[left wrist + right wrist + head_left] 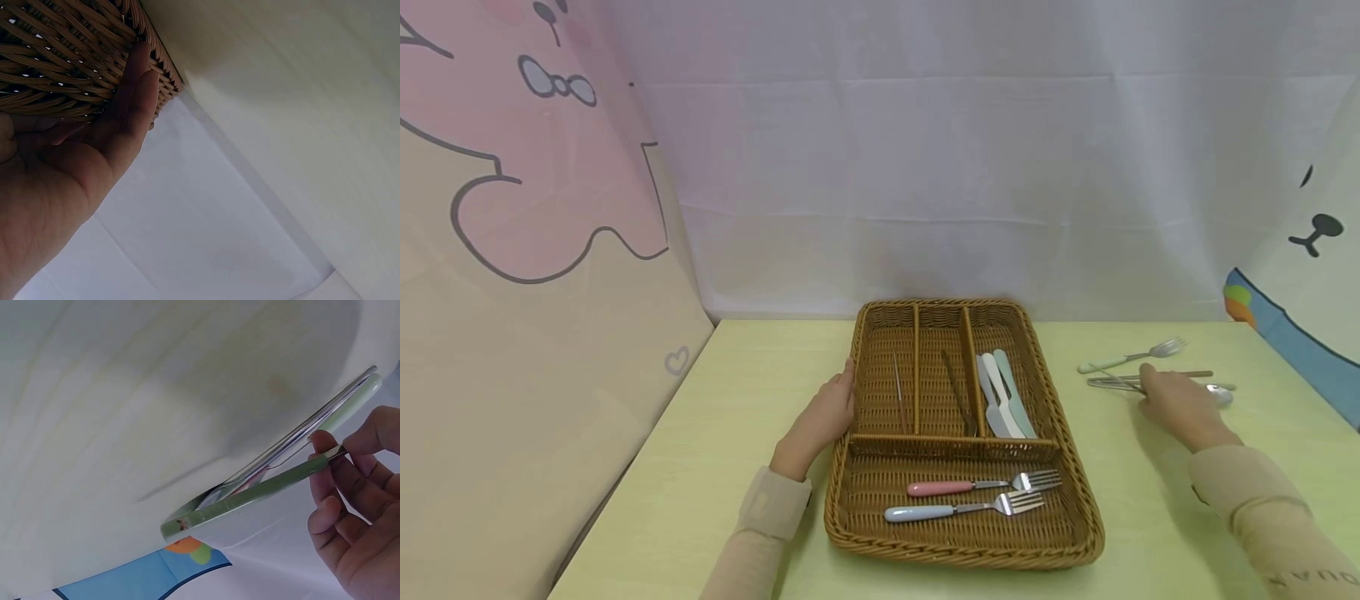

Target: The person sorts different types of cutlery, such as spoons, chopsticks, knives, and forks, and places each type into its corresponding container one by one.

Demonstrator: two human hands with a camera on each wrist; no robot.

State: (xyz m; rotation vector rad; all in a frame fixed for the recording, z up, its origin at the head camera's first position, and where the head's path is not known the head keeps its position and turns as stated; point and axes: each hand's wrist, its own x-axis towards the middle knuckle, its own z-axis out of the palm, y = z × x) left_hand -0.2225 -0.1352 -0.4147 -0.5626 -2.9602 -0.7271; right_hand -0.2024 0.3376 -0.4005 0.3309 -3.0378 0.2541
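My left hand (824, 408) rests along the left side of a brown wicker cutlery tray (1078, 500), its extended fingers against the woven outer wall. My right hand (1180, 404), to the right of the tray, pinches a piece of cutlery by its metal neck. The right wrist view shows that piece's green handle (250, 495); I cannot tell its kind. Around this hand lie a fork (1165, 348) with a pale green handle, a spoon (1221, 395) and other thin cutlery (1101, 382).
The tray's front compartment holds a pink-handled fork (940, 488) and a blue-handled fork (919, 513). Several knives (1015, 396) fill the right rear compartment. A brown utensil (957, 387) and a thin piece (900, 396) lie in the others. A white curtain (925, 167) hangs behind the table.
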